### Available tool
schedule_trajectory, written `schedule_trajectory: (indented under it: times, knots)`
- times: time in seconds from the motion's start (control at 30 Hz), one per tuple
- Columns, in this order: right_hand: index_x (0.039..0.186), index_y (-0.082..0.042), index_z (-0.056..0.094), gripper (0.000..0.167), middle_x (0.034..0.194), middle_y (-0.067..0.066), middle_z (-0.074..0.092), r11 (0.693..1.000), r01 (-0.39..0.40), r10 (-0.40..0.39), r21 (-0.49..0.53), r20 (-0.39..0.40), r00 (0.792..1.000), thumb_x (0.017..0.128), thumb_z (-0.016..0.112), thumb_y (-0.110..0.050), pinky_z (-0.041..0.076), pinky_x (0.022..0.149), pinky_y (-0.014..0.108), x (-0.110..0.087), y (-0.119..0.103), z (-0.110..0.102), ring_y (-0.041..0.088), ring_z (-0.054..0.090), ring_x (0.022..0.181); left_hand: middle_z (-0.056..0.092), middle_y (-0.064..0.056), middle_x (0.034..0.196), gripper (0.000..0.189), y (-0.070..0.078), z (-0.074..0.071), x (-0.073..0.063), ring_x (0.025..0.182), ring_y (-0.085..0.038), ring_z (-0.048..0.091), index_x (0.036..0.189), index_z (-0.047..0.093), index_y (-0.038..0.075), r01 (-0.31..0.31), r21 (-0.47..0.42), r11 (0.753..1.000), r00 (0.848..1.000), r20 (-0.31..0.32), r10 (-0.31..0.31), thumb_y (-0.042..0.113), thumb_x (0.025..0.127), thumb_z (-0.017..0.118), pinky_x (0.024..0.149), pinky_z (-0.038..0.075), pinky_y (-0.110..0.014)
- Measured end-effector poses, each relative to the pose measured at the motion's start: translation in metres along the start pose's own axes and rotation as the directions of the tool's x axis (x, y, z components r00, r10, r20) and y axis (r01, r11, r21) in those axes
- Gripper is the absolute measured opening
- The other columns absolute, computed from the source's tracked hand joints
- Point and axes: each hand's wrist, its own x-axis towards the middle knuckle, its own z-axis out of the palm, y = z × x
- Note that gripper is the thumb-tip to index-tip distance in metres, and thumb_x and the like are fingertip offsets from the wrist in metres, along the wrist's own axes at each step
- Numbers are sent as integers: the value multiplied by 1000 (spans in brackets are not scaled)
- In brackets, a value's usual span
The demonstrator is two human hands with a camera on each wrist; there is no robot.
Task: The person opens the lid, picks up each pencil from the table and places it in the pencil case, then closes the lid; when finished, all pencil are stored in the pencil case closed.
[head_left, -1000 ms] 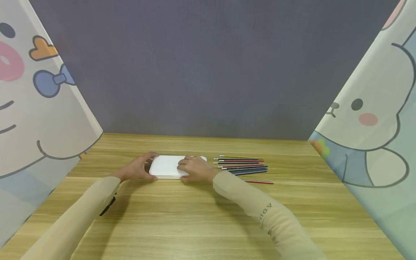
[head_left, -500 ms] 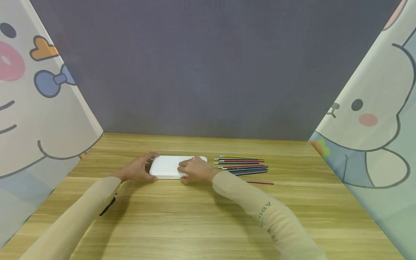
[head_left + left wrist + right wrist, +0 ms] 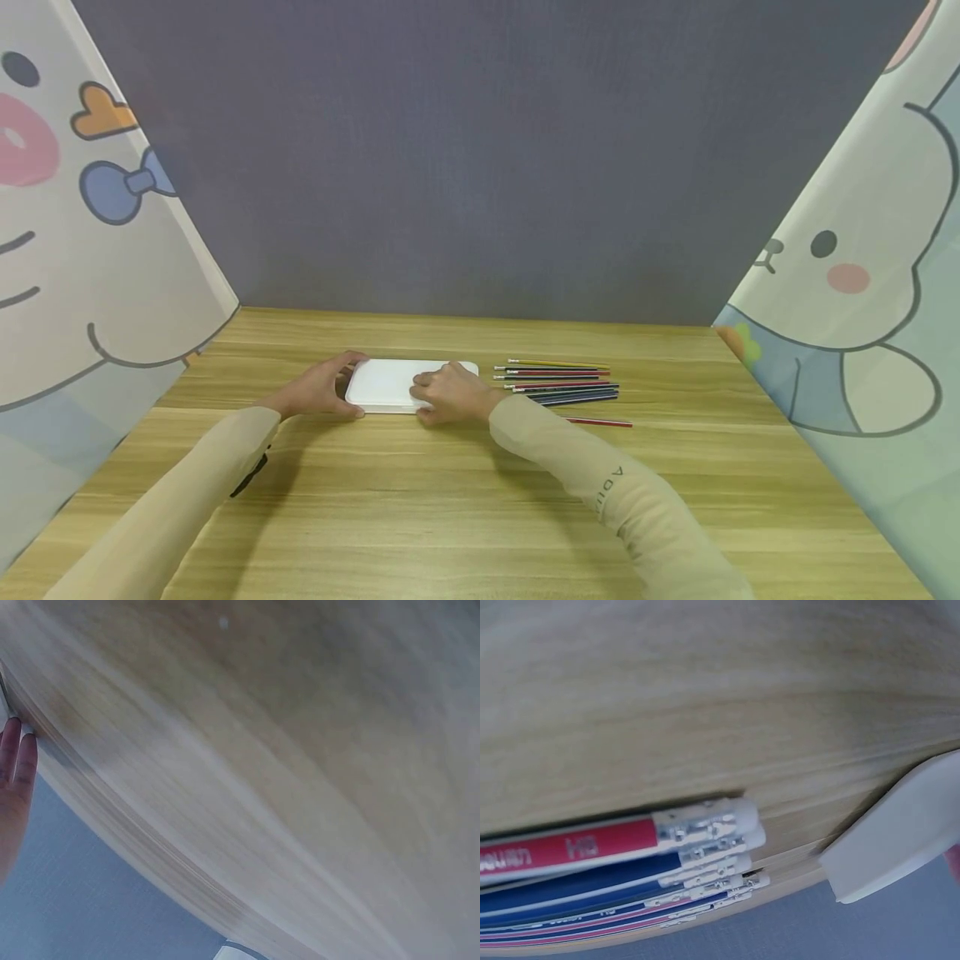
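A flat white rectangular case [image 3: 386,385] with rounded corners lies on the wooden table, its top face up. My left hand [image 3: 321,388] holds the case's left end, thumb at the near corner and fingers at the far corner. Over the right part of the case, my right hand [image 3: 453,394] has bent fingers on the top and its thumb at the near edge. In the right wrist view one end of the white case [image 3: 892,836] shows, with the hand mostly out of frame. Only some fingers of the left hand [image 3: 13,787] appear in the left wrist view.
Several pencils [image 3: 570,385] with white erasers lie side by side to the right of the case. One red pencil [image 3: 600,422] lies apart, nearer me. A dark grey panel [image 3: 480,167] stands behind the table, with cartoon-printed panels [image 3: 862,333] at both sides.
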Motion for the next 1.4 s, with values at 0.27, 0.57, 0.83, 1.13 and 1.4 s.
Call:
schedule_trajectory:
  times: [0.27, 0.57, 0.83, 1.13, 1.4]
  knots:
    - [102, -17, 65, 32, 109, -2, 66, 990, -81, 69, 114, 104, 992, 84, 60, -42, 50, 86, 25, -1, 2, -3, 10, 63, 98, 52, -19, 120, 87, -2, -2, 1, 108, -36, 53, 131, 38, 6, 29, -10, 1000, 999, 31, -28, 29, 61, 84, 91, 46, -51]
    - [113, -13, 61, 39, 114, -2, 62, 978, -96, 68, 187, 154, 986, 84, 62, -40, 39, 99, 31, -2, 4, -6, 14, 53, 110, 50, -19, 122, 87, 1, -2, 1, 109, -36, 52, 132, 37, 6, 49, -15, 999, 998, 48, -48, 28, 62, 84, 91, 45, -50]
    - [108, -15, 62, 33, 110, -4, 63, 995, 9, -20, 98, 116, 993, 85, 60, -38, 44, 93, 28, -2, 5, -8, 13, 55, 104, 49, -19, 124, 87, 3, -3, 1, 110, -37, 51, 133, 36, 6, 55, -26, 998, 997, 51, -54, 27, 63, 83, 91, 44, -51]
    - [98, -16, 63, 25, 101, -5, 65, 996, 76, -79, 46, 80, 994, 84, 60, -38, 47, 85, 25, 0, 7, -7, 12, 59, 93, 50, -18, 124, 87, 1, -2, 2, 110, -36, 52, 133, 36, 6, 49, -3, 999, 998, 47, -48, 29, 63, 83, 92, 44, -51]
    - [87, -17, 63, 20, 89, -8, 65, 993, 115, -116, 16, 43, 992, 83, 61, -37, 48, 68, 21, 2, 7, -4, 8, 58, 77, 51, -19, 122, 87, 2, -2, 1, 109, -36, 52, 132, 37, 6, 45, -6, 999, 998, 38, -45, 27, 62, 83, 91, 45, -51]
